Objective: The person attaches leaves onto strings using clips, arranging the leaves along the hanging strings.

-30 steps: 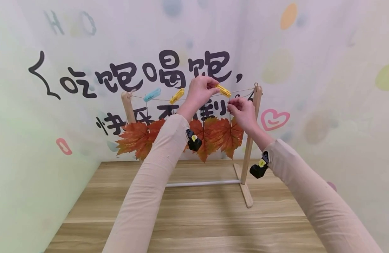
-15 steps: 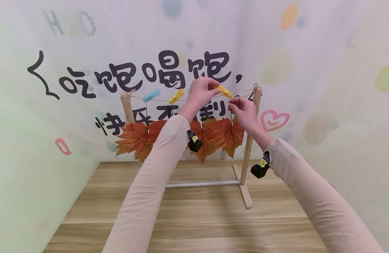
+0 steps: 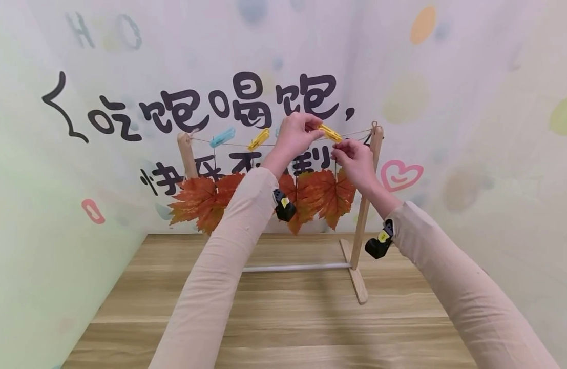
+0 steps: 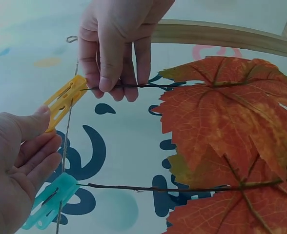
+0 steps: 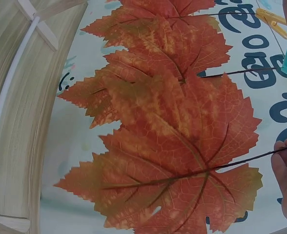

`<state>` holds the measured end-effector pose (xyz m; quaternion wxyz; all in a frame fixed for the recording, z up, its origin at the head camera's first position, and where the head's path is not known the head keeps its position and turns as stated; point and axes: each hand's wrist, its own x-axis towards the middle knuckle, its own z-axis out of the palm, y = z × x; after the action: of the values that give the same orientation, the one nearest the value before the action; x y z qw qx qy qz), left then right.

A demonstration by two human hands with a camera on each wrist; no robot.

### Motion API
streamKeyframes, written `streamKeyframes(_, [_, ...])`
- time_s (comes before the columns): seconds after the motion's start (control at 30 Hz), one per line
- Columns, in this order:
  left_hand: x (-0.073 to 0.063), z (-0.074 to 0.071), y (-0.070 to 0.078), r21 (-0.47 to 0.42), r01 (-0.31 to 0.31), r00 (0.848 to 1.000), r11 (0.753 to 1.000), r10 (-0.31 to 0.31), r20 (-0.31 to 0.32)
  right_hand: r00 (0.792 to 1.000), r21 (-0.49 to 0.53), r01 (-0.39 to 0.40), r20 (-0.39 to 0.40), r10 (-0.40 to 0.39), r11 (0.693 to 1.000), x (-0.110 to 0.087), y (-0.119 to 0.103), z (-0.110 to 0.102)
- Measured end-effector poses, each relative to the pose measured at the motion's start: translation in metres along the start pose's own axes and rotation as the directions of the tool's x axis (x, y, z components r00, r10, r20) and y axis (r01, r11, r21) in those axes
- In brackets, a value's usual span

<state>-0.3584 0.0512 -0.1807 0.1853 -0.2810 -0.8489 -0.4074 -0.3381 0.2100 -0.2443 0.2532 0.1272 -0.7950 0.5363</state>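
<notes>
My left hand (image 3: 296,137) pinches the handle end of a yellow clothespin (image 4: 65,103), whose other end sits on a thin twine (image 4: 68,131). Just right of it, my right hand (image 3: 357,159) pinches the dark stem (image 4: 153,86) of an orange-red maple leaf (image 5: 182,170). The stem's tip meets the clothespin's front end; whether it is clamped I cannot tell. Other maple leaves (image 3: 195,200) hang along the twine by their stems. A teal clothespin (image 4: 53,197) holds the neighbouring leaf, while another yellow clothespin (image 3: 258,139) and a light blue clothespin (image 3: 223,137) sit farther left.
The twine runs between two wooden posts (image 3: 363,220), with a foot (image 3: 358,284) under the right one. A white rod (image 3: 301,267) joins them low down. The stand is on a wood-grain table (image 3: 265,323), before a wall (image 3: 477,102) with dark lettering.
The yellow clothespin in my left hand has shifted slightly right, closer to my right fingertips. My right hand keeps its pinch on the stem, and the leaf sways a little.
</notes>
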Motion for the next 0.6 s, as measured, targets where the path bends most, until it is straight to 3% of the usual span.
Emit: streamKeyframes(0.6, [-0.0018, -0.0006, -0.0002, 0.06, 0.012, 1.0, 0.998, -0.012, 0.006, 1.0, -0.007, -0.013, 0.011, 0.013, 1.0, -0.0028, 0.0012, -0.0032])
